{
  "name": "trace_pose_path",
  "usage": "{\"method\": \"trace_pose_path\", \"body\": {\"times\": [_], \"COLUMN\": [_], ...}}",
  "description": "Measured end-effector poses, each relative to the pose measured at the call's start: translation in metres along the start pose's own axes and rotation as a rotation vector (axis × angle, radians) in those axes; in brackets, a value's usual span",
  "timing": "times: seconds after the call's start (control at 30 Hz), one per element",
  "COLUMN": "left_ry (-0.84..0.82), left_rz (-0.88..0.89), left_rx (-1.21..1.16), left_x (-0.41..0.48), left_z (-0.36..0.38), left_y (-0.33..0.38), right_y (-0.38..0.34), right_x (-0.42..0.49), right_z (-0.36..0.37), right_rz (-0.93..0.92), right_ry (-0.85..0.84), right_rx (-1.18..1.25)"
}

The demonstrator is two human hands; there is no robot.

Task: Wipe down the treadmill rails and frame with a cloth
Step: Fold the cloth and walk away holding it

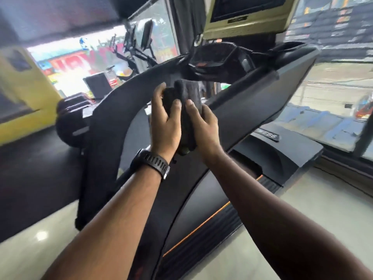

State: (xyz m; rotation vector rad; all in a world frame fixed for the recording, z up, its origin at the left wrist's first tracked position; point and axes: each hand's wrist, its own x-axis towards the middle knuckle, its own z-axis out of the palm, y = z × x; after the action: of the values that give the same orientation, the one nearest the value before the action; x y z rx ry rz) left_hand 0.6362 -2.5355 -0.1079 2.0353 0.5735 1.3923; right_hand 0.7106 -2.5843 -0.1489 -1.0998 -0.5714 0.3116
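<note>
A dark grey cloth (pixel 186 91) is bunched between both hands, in front of the treadmill's black handrail (pixel 129 91). My left hand (pixel 165 122), with a black watch on its wrist, grips the cloth's left side, thumb on the front. My right hand (pixel 203 126) grips its right side, thumb pressed into the fabric. The cloth's lower end hangs between my wrists. The wide dark upright of the treadmill frame (pixel 262 102) rises just to the right of my hands, up to the console (pixel 214 57).
A screen (pixel 250 15) is mounted above the console. The treadmill's motor cover (pixel 282 150) and orange-trimmed side rail (pixel 212 219) lie below right. Other gym machines (pixel 139 45) stand at the back left, a yellow wall (pixel 26 93) at left, glass windows (pixel 339 87) at right.
</note>
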Motion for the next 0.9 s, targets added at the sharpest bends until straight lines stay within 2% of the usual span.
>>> {"method": "trace_pose_path", "body": {"times": [0.1,0.23,0.33,0.67,0.9], "left_ry": [0.099,0.151,0.247,0.607,0.865], "left_rz": [-0.112,-0.231,-0.258,-0.334,-0.477], "left_rx": [0.035,0.09,0.181,0.377,0.436], "left_x": [-0.01,-0.03,-0.046,-0.129,-0.21], "left_z": [-0.061,-0.138,-0.199,-0.447,-0.601], "left_y": [-0.014,-0.033,-0.042,-0.059,-0.048], "right_y": [0.0,0.005,0.011,0.015,0.019], "right_x": [-0.029,-0.072,-0.108,-0.278,-0.427], "right_z": [0.044,0.105,0.158,0.352,0.465], "right_rz": [0.058,0.104,0.156,0.329,0.389], "right_ry": [-0.118,-0.254,-0.369,-0.922,-1.138], "right_rx": [0.055,0.116,0.147,0.193,0.233]}}
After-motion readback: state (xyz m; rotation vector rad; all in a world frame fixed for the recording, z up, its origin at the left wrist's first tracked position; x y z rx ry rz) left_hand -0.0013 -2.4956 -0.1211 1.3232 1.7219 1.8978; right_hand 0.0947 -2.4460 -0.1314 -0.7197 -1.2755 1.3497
